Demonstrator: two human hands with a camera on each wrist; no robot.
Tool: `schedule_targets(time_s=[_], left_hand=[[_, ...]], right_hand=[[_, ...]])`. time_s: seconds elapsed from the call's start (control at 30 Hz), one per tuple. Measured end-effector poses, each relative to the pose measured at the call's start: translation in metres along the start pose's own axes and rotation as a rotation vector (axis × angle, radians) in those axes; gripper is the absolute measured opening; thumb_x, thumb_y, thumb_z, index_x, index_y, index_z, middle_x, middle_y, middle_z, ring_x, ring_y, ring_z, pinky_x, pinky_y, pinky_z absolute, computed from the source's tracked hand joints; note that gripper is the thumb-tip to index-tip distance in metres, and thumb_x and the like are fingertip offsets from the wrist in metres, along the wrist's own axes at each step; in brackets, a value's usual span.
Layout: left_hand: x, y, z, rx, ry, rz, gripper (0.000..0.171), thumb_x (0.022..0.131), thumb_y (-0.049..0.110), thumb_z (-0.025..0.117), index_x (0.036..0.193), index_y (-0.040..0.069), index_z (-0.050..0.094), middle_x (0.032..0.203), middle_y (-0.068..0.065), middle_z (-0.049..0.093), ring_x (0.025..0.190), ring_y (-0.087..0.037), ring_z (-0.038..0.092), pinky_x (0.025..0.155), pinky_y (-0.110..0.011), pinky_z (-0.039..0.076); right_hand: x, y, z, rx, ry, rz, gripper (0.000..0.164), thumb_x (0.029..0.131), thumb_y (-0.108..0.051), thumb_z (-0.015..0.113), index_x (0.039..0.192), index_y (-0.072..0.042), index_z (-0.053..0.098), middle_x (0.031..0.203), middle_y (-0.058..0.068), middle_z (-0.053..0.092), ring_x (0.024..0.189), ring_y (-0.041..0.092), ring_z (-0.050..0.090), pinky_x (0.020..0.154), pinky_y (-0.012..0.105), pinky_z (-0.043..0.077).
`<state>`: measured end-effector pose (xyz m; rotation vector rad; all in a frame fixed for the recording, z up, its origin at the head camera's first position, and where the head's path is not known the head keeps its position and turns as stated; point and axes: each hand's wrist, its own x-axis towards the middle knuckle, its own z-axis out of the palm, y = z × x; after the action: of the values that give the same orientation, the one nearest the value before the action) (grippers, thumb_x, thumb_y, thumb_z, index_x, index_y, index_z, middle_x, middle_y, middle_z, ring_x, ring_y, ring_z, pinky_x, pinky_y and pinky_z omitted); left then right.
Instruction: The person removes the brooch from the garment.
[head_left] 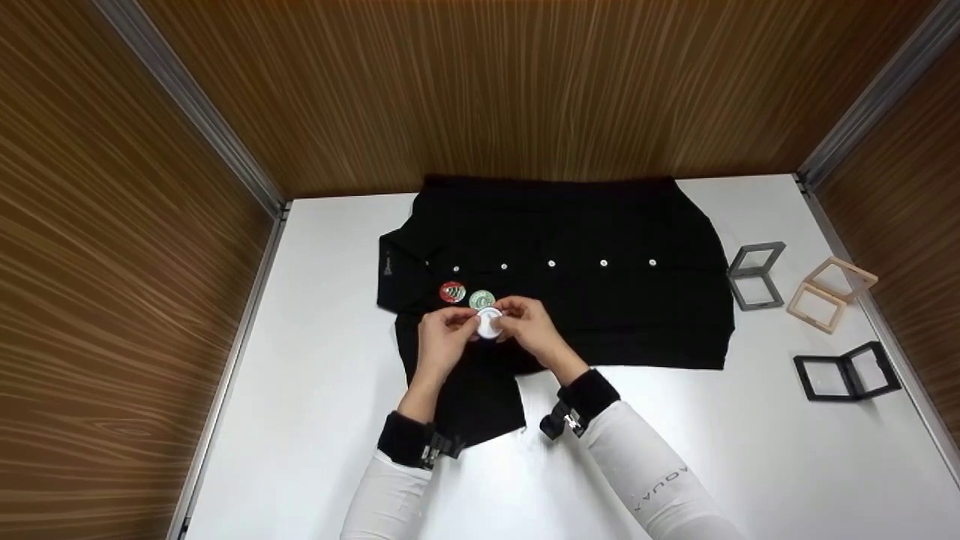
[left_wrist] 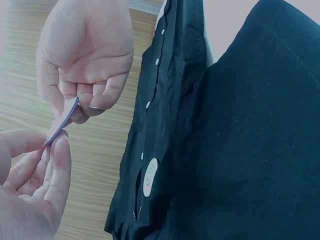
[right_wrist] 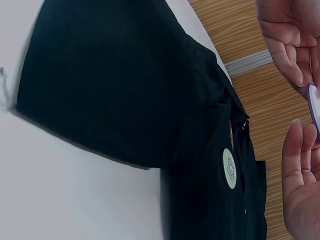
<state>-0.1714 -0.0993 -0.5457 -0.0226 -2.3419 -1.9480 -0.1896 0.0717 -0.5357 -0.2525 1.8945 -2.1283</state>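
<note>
**Wood-walled booth, badge held over the shirt**

White tabletop (head_left: 315, 420) carries a black shirt (head_left: 600, 315) with a red badge (head_left: 452, 292) and green badge (head_left: 481, 299) pinned near its left end. Left hand (head_left: 442, 341) and right hand (head_left: 529, 326) both pinch a white badge (head_left: 489, 323) above the shirt. Held only by fingertips, it could slip or its pin prick a finger. Left wrist view shows it edge-on (left_wrist: 62, 121); only the head view shows the three display frames (head_left: 756, 276) at right.

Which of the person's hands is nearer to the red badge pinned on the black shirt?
Left. The left hand sits just below the red badge; the right hand lies farther right, beyond the green badge.
</note>
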Motion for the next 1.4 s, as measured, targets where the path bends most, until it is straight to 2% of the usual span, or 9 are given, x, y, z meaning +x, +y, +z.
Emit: schedule_targets(time_s=[0.13,0.33,0.53,0.8,0.9,1.03,1.13,1.23,1.4], left_hand=[[0.000,-0.001,-0.002,0.008,-0.037,-0.004,0.014,0.084,-0.003,0.072,0.096,-0.010,0.072,0.086,-0.018,0.071,0.072,-0.022,0.070,0.063,-0.032,0.059],[0.001,-0.002,-0.006,0.144,-0.092,0.039,0.015,0.083,0.003,0.075,0.097,-0.003,0.075,0.086,-0.011,0.073,0.072,-0.017,0.070,0.064,-0.025,0.057],[0.003,-0.003,-0.007,0.276,-0.084,0.105,0.014,0.082,0.012,0.079,0.093,0.004,0.078,0.086,-0.004,0.074,0.075,-0.012,0.069,0.068,-0.025,0.056],[0.007,0.001,0.000,0.257,-0.141,0.167,0.012,0.085,0.011,0.076,0.092,0.001,0.077,0.087,-0.006,0.074,0.076,-0.015,0.071,0.067,-0.025,0.057],[0.008,0.001,0.002,0.293,-0.129,0.241,0.010,0.085,0.009,0.077,0.091,0.001,0.078,0.088,-0.005,0.075,0.076,-0.014,0.070,0.068,-0.024,0.056],[0.009,0.001,0.005,0.336,-0.102,0.387,0.006,0.084,0.005,0.077,0.089,0.002,0.078,0.088,-0.005,0.074,0.076,-0.014,0.069,0.067,-0.023,0.056],[0.009,0.001,0.008,0.383,-0.086,0.509,0.005,0.084,0.004,0.077,0.088,0.003,0.079,0.087,-0.004,0.073,0.078,-0.014,0.068,0.068,-0.024,0.055],[0.009,0.003,0.010,0.442,-0.083,0.613,0.005,0.084,0.005,0.077,0.089,0.004,0.079,0.088,-0.004,0.072,0.080,-0.014,0.068,0.072,-0.025,0.055],[0.008,0.004,0.015,0.517,-0.111,0.716,0.006,0.084,0.004,0.077,0.089,0.005,0.079,0.091,-0.004,0.071,0.085,-0.016,0.068,0.078,-0.025,0.054]], right_hand=[[-0.001,0.001,-0.002,-0.045,-0.041,-0.038,0.021,0.083,0.014,0.058,0.103,0.020,0.057,0.084,0.010,0.062,0.069,0.019,0.060,0.061,0.034,0.056],[-0.004,0.000,-0.007,-0.142,-0.092,-0.087,0.018,0.086,0.012,0.061,0.103,0.017,0.057,0.089,0.013,0.063,0.071,0.025,0.059,0.064,0.037,0.056],[-0.002,0.006,-0.014,-0.171,-0.094,-0.081,0.019,0.088,0.008,0.065,0.103,0.017,0.059,0.093,0.019,0.065,0.079,0.044,0.060,0.069,0.052,0.055],[0.008,0.023,-0.033,-0.193,-0.086,-0.092,0.019,0.088,0.005,0.068,0.103,0.014,0.061,0.095,0.020,0.065,0.085,0.051,0.059,0.068,0.048,0.057],[0.008,0.022,-0.039,-0.176,-0.090,-0.076,0.019,0.089,0.004,0.066,0.106,0.013,0.062,0.097,0.017,0.066,0.089,0.051,0.060,0.073,0.050,0.056],[0.008,0.017,-0.045,-0.089,-0.066,-0.009,0.025,0.094,0.002,0.057,0.114,0.017,0.057,0.099,0.014,0.064,0.091,0.043,0.063,0.076,0.042,0.058],[0.007,0.012,-0.049,-0.034,-0.023,0.089,0.030,0.100,-0.008,0.053,0.116,0.017,0.054,0.097,0.015,0.061,0.083,0.031,0.065,0.070,0.034,0.058],[0.006,0.009,-0.051,-0.008,-0.003,0.215,0.031,0.102,-0.020,0.054,0.109,0.010,0.057,0.090,0.016,0.060,0.070,0.022,0.065,0.059,0.030,0.057],[0.004,0.007,-0.055,0.072,-0.028,0.351,0.022,0.100,-0.020,0.056,0.098,0.002,0.058,0.080,0.013,0.060,0.058,0.017,0.061,0.051,0.026,0.054]])
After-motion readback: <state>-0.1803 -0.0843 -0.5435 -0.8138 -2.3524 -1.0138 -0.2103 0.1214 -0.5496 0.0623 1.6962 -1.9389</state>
